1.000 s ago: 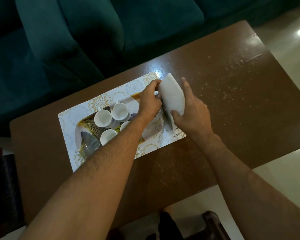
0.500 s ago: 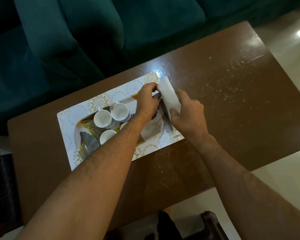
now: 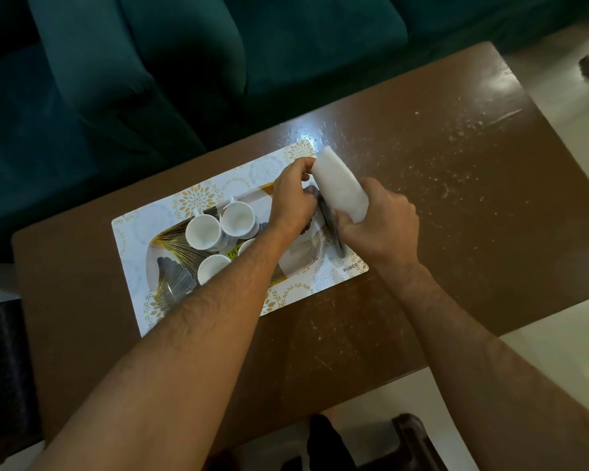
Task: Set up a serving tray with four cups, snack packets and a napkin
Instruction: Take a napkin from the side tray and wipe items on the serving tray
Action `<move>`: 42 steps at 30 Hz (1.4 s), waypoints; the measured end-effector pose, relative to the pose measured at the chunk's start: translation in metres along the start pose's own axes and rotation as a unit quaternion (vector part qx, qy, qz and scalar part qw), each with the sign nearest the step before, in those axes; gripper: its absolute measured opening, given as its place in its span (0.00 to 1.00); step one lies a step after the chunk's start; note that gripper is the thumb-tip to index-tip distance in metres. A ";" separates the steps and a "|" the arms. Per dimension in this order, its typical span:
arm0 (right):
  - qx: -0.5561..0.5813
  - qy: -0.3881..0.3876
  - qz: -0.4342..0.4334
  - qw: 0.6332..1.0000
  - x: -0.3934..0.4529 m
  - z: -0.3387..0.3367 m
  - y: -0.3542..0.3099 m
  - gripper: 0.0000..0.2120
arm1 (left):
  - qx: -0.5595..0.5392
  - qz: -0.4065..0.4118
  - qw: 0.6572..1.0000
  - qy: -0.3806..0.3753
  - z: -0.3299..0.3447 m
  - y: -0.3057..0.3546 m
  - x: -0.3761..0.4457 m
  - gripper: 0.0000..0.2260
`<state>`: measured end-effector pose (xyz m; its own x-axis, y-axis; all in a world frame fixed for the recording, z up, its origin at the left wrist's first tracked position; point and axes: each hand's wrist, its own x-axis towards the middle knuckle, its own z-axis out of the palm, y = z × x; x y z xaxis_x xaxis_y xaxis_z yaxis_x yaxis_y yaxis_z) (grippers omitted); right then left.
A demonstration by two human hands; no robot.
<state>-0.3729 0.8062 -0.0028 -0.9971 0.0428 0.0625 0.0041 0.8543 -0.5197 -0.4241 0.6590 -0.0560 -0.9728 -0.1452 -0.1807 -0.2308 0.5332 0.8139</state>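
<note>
A white tray (image 3: 170, 266) with gold leaf print rests on a patterned white placemat (image 3: 133, 229) on the brown table (image 3: 439, 171). Several white cups stand in its left half; one cup (image 3: 203, 232) sits beside another cup (image 3: 237, 219), a third cup (image 3: 213, 268) is nearer me, and a further one is mostly hidden by my left forearm. A folded white napkin (image 3: 340, 188) stands on edge over the tray's right end. My right hand (image 3: 385, 226) grips its lower part, and my left hand (image 3: 295, 198) pinches its upper corner. A dark grey packet (image 3: 332, 226) lies under the napkin.
A dark teal sofa (image 3: 218, 62) runs along the far side of the table. The table's right half bears pale scuffs and glare. Pale floor shows at the right and near edges, with a dark chair part (image 3: 412, 440) below.
The napkin has turned from flat and facing me to more on edge and lower over the tray's right end. My right hand's fingers have closed around it.
</note>
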 end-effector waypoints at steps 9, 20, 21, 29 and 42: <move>-0.016 0.001 0.039 0.999 0.005 -0.001 0.007 0.28 | -0.019 -0.021 1.000 0.002 -0.001 -0.001 -0.005 0.23; 0.007 0.005 0.083 0.997 0.007 -0.001 0.009 0.33 | -0.042 -0.043 0.998 0.000 -0.003 0.001 -0.012 0.21; 0.005 0.007 0.086 0.996 0.007 -0.001 0.008 0.31 | -0.044 -0.044 0.998 0.000 -0.004 0.002 -0.012 0.21; -0.012 -0.034 0.102 0.994 0.002 -0.002 0.010 0.25 | -0.049 -0.050 0.998 0.006 -0.004 0.005 -0.016 0.20; -0.073 -0.022 0.067 0.995 0.001 -0.003 -0.001 0.35 | -0.010 0.001 0.999 0.036 -0.009 0.007 -0.031 0.18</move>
<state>-0.3734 0.8072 0.0004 -0.9892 0.1415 -0.0381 0.1451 0.9086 -0.3917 -0.3953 0.6603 -0.0399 -0.9688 -0.2043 -0.1399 -0.2281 0.5165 0.8253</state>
